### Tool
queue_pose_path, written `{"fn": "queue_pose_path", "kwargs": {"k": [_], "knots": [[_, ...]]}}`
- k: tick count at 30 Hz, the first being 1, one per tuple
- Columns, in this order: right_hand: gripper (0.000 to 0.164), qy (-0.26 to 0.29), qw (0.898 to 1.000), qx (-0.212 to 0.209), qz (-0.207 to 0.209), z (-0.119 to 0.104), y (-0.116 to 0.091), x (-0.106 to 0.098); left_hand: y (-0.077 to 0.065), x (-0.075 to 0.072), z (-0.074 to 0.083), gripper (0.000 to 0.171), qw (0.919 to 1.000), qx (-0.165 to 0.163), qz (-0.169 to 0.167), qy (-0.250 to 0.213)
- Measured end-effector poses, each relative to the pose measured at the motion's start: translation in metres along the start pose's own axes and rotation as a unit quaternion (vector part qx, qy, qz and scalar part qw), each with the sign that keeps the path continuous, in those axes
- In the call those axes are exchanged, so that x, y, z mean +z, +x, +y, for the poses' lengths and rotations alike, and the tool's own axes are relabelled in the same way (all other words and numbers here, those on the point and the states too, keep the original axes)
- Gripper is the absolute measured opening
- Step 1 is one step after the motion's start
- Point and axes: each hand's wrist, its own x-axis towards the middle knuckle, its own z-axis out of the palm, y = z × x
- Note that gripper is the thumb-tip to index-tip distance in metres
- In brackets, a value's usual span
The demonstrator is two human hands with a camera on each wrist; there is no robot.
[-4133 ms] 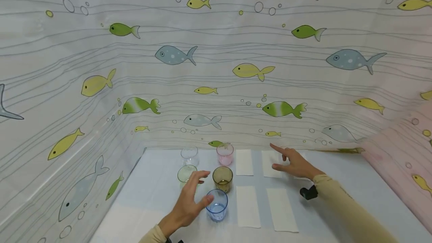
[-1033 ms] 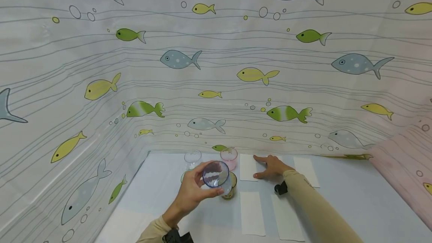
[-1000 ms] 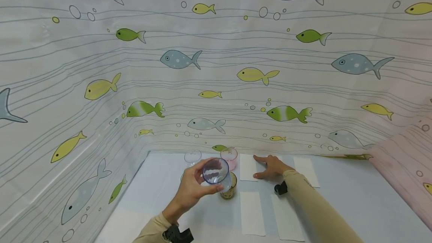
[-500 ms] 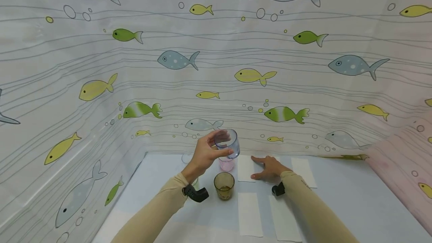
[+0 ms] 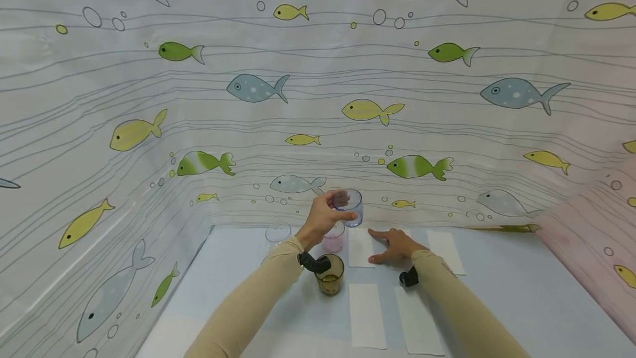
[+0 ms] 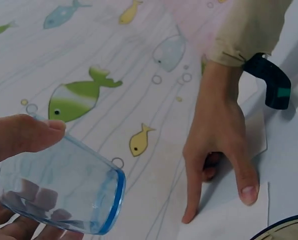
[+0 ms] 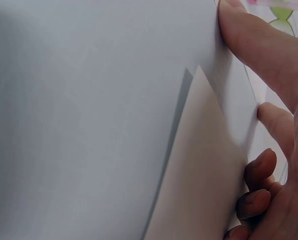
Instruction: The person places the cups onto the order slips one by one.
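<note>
In the head view my left hand (image 5: pixel 322 219) grips a blue-tinted drinking glass (image 5: pixel 354 217) above the table's back edge. Thumb and fingers wrap its side; the left wrist view shows the glass (image 6: pixel 79 175) lying sideways across that picture. My right hand (image 5: pixel 395 246) is low at the table, its index finger and thumb stretched to the right edge of the back-left white paper strip (image 5: pixel 359 250). Its other fingers are curled under, above a second strip (image 7: pixel 194 165) in the right wrist view. A pink glass (image 5: pixel 332 242) stands partly behind my left wrist.
An amber glass (image 5: pixel 330 283) stands before the pink one, below my left wrist camera (image 5: pixel 314 262). A clear glass (image 5: pixel 277 232) is farther left; my left sleeve covers the area in front. More white strips (image 5: pixel 367 316) lie at front and right. Fish-printed curtain (image 5: pixel 298 159) surrounds the table.
My left hand has picked up the blue glass from the table, then carried it up, back and right. My right hand came down leftward to the back-left strip and has since stayed there.
</note>
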Motion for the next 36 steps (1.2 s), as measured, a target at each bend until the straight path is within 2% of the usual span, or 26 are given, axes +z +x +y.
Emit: {"fn": "queue_pose_path", "kwargs": {"k": [6, 12, 17, 21, 27, 33, 36], "knots": [[0.095, 0.002, 1.0, 0.017, 0.001, 0.002, 0.002, 0.002, 0.012, 0.017, -0.016, 0.075, 0.9983, -0.055, -0.005, 0.017], [0.097, 0.001, 1.0, 0.028, 0.0, -0.001, 0.001, 0.001, 0.018, 0.03, -0.029, 0.074, 0.9947, -0.087, 0.006, 0.055], [0.099, 0.007, 1.0, 0.019, -0.001, 0.0, 0.001, 0.002, 0.019, 0.038, -0.031, 0.072, 0.9887, -0.085, 0.003, 0.123], [0.1, 0.006, 1.0, 0.014, -0.002, 0.001, 0.001, 0.001, 0.02, 0.045, -0.029, 0.076, 0.982, -0.083, -0.012, 0.169], [0.097, 0.009, 1.0, 0.008, 0.001, 0.0, 0.001, 0.0, 0.021, 0.053, -0.035, 0.073, 0.9651, -0.108, -0.039, 0.235], [0.093, 0.003, 1.0, -0.005, 0.011, -0.002, -0.002, -0.001, 0.022, 0.06, -0.045, 0.073, 0.9582, -0.116, -0.047, 0.257], [0.093, 0.008, 1.0, -0.005, 0.015, -0.004, -0.004, -0.002, 0.024, 0.063, -0.049, 0.082, 0.9548, -0.112, -0.047, 0.272]]}}
